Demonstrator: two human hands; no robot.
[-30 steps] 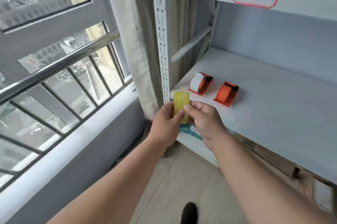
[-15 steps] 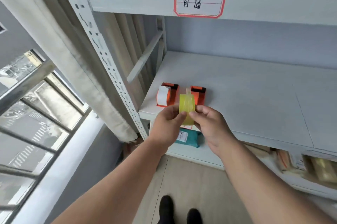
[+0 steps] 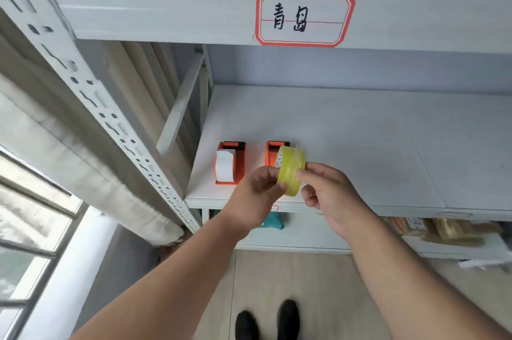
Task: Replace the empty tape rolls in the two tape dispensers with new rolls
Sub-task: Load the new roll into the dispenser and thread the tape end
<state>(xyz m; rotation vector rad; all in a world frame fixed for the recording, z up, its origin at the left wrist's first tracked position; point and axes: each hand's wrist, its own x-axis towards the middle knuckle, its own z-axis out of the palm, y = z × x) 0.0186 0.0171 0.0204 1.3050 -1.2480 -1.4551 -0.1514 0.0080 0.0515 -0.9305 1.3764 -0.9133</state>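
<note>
I'm holding a new yellowish tape roll (image 3: 291, 170) in front of the shelf (image 3: 360, 146), both hands on it. My left hand (image 3: 256, 193) is pinching the roll's near-left side, thumb and fingers closed on it. My right hand (image 3: 329, 195) is gripping the right edge, index finger lying on the outer wrap, other fingers curled under. I'm guessing I'm feeling for the loose end; a thin clear flap seems to be lifting at the top of the roll, hard to be sure.

Two orange dispensers are sitting on the shelf near its front-left corner. The left dispenser (image 3: 230, 162) is carrying a white core or roll, can't tell whether it's empty. The right dispenser (image 3: 273, 152) is mostly hidden behind the roll I'm holding, so its contents are not readable.

Step in hand, my judgement: prepping the new roll, neither dispenser reloaded yet. Task looks early.

Next move is calling for one hand freeing up to lift a dispenser and pull the spent core off its hub, while the other is keeping the new roll. Then the roll is going on the hub with the tape end facing the cutter side. Risk: tape end sticking back down or onto my fingers.

Lower shelf items are blurred, skipping.
</note>
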